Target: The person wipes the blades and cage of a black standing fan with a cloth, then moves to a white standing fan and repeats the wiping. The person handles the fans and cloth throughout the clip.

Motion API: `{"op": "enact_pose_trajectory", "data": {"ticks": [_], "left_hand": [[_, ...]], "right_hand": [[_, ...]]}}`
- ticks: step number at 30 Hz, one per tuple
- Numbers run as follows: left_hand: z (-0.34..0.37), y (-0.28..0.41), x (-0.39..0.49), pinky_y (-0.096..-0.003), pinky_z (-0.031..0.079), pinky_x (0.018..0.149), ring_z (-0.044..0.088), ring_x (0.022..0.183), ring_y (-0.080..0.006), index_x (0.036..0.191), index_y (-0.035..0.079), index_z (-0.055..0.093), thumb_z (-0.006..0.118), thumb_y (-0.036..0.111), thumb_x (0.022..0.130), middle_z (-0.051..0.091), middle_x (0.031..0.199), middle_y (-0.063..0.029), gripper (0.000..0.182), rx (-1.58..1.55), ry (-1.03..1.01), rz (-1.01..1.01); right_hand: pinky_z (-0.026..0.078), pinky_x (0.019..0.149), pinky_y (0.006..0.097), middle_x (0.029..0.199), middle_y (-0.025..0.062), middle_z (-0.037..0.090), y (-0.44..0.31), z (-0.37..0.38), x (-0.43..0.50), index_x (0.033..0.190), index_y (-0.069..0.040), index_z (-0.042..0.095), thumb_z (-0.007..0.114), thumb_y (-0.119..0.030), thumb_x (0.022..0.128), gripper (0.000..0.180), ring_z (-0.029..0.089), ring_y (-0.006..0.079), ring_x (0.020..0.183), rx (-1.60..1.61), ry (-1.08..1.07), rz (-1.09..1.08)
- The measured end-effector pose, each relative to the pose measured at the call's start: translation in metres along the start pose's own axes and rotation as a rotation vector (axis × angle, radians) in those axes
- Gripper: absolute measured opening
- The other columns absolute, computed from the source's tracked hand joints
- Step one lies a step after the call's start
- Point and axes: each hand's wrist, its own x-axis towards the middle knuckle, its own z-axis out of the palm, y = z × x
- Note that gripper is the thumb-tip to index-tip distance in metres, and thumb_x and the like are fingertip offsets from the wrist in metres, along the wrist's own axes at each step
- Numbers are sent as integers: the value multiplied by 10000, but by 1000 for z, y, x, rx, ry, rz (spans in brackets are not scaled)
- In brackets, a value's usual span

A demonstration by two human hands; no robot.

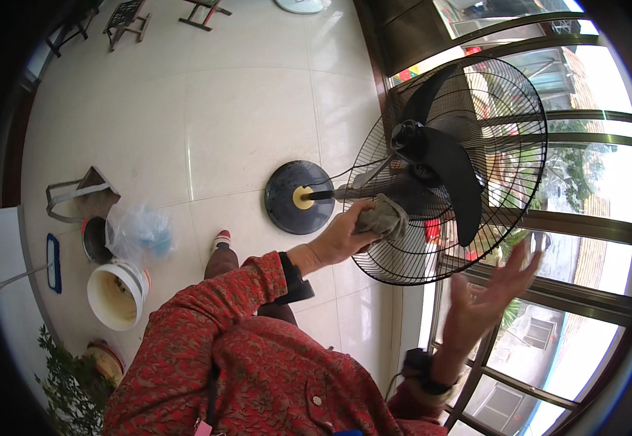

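Note:
A black pedestal fan with a round wire guard (531, 180) stands before me, its dark blades (460, 185) showing in front of the wires. Its round black base (289, 212) rests on the floor, with a yellowish collar around the pole. My left hand (340, 237) grips a crumpled grey-green cloth (384, 218) at the guard's near side, close to the pole. Whether the cloth presses on the wires I cannot tell. My right hand (493, 297), slightly blurred, is raised beside the guard's lower right edge, fingers apart and holding nothing.
Tall framed windows (577, 226) line the right side. To the left are a white bucket (95, 297), a clear plastic bag (131, 231), a metal dustpan (95, 191), a blue flat mop (53, 264) and a leafy plant (68, 381). Folding stools (125, 22) stand farther back.

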Motion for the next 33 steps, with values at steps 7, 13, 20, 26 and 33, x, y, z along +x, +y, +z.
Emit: {"op": "enact_pose_trajectory", "data": {"ticks": [7,13,20,26,33], "left_hand": [[28,21,71,-317,557,812,654,1016,-201,1469,53,358,606,5,941,594,1243,-174,585,0,54,125],[39,-16,81,-364,503,988,604,1215,-352,1394,12,483,598,-55,894,577,1324,-199,517,144,79,363],[-6,-43,14,-394,528,903,619,1152,-363,1200,16,613,656,10,894,638,1211,-163,309,344,-283,73],[-44,5,26,-436,515,899,631,1052,-343,1077,40,648,675,82,862,643,1064,-149,221,1050,-761,-127],[10,25,51,-436,493,925,606,1029,-418,1127,-32,584,693,167,895,598,1118,-218,325,309,184,89]], "right_hand": [[457,1069,380,1569,262,318,11,51,-40,1583,23,38,602,85,847,929,418,333,1413,475,-173,637],[495,1017,363,1514,248,404,11,57,-51,1573,33,107,506,148,837,844,476,313,1362,451,-118,579],[510,998,364,1496,246,432,21,54,-50,1568,33,139,498,148,849,812,504,314,1336,462,-78,538],[528,966,348,1500,237,434,17,50,-64,1560,42,153,536,137,837,823,509,307,1337,405,-131,513],[557,929,348,1516,248,419,27,46,-68,1552,57,168,541,139,829,817,510,319,1340,467,-113,528]]}}
